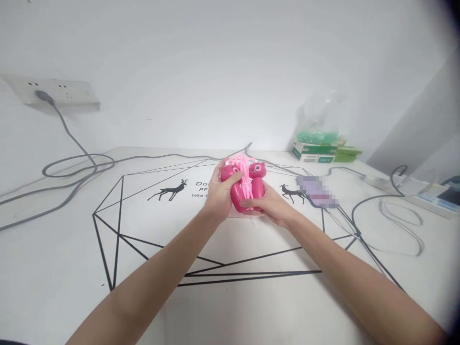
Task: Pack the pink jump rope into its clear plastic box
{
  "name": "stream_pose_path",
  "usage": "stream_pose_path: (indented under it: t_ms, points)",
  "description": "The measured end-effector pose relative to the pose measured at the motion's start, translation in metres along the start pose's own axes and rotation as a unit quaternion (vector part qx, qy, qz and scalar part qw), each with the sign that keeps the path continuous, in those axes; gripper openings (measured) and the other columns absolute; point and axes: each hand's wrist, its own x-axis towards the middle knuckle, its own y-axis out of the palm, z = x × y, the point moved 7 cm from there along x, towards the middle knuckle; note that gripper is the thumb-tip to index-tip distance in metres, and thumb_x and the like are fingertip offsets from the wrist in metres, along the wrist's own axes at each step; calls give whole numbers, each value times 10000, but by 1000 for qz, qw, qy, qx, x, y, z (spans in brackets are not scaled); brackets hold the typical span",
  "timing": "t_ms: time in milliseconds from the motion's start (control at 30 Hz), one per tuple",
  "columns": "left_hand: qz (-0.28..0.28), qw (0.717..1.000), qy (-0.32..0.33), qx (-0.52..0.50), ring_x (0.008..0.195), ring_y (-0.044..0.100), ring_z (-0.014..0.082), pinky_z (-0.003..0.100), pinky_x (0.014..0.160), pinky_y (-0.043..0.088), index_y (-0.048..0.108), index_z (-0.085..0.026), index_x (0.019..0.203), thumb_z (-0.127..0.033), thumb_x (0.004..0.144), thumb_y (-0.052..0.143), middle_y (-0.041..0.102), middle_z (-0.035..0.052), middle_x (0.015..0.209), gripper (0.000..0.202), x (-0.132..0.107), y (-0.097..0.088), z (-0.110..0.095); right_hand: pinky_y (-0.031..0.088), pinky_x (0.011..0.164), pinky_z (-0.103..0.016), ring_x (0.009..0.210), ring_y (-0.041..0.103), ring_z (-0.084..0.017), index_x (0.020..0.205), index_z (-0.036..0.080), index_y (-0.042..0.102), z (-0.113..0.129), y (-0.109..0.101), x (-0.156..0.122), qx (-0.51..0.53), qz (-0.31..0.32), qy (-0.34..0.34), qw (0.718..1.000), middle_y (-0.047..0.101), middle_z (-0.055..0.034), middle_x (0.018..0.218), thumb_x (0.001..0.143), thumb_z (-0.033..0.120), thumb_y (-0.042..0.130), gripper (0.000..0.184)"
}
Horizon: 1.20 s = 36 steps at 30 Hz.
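Observation:
Both my hands hold a pink jump rope point(245, 178) above the middle of the table. Its two dark-pink handles have animal-like heads with round eyes, and the light-pink cord is bundled lengthwise between them. My left hand point(220, 191) wraps the left handle, thumb pressed over the cord near the top. My right hand point(269, 201) grips the lower part of the right handle, its thumb across the bottom of the bundle. Fingers behind the rope are hidden. A pale pink flat patch shows just under the hands; what it is I cannot make out.
The white table point(201, 316) bears printed black lines and deer figures. A blurred phone-like object point(318, 191) lies right of my hands. Green-and-white boxes point(316, 151) with a clear plastic bag point(319, 120) stand back right. Grey cables point(79, 165) run along the left and back from a wall socket point(61, 91).

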Motion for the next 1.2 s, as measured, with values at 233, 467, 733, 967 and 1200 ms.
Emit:
stream_pose_path:
  t_ms: [233, 467, 733, 967, 1200]
  points:
    - [13, 999, -2, -30, 898, 671, 172, 306, 813, 573, 554, -272, 1238, -130, 749, 729, 677, 21, 1052, 538, 2, -4, 1, 612, 804, -347, 1054, 667, -238, 1210, 238, 555, 1, 0, -1, 6, 31, 4, 999, 679, -68, 1175, 623, 182, 859, 663]
    - [85, 993, -2, -83, 966, 675, 191, 336, 882, 553, 539, -267, 1205, -146, 790, 693, 672, 24, 1054, 459, 2, 3, -4, 615, 863, -355, 1013, 694, -233, 1140, 159, 629, 1, 3, -8, 89, 107, 67, 988, 701, -105, 1134, 729, 180, 811, 450]
    - [178, 980, -7, -85, 946, 696, 232, 379, 859, 562, 547, -254, 1161, -168, 788, 695, 690, 31, 1021, 410, -2, 15, -11, 605, 898, -363, 944, 725, -219, 1071, 104, 657, -5, -2, -9, 132, 113, 99, 980, 730, -115, 1058, 754, 136, 796, 347]
    - [192, 978, -9, -80, 977, 681, 218, 375, 868, 564, 529, -269, 1168, -163, 806, 661, 669, 26, 1064, 399, -3, 17, -15, 579, 936, -426, 1008, 707, -239, 1130, 116, 649, -6, -4, -15, 145, 159, 121, 969, 712, -118, 1120, 757, 119, 788, 398]
    - [207, 976, 3, -69, 978, 658, 198, 342, 859, 549, 551, -260, 1156, -179, 814, 654, 647, 27, 1089, 366, -4, 19, -16, 540, 989, -476, 1037, 690, -232, 1120, 122, 667, -7, -3, -17, 131, 196, 123, 964, 707, -104, 1131, 759, 79, 765, 376]
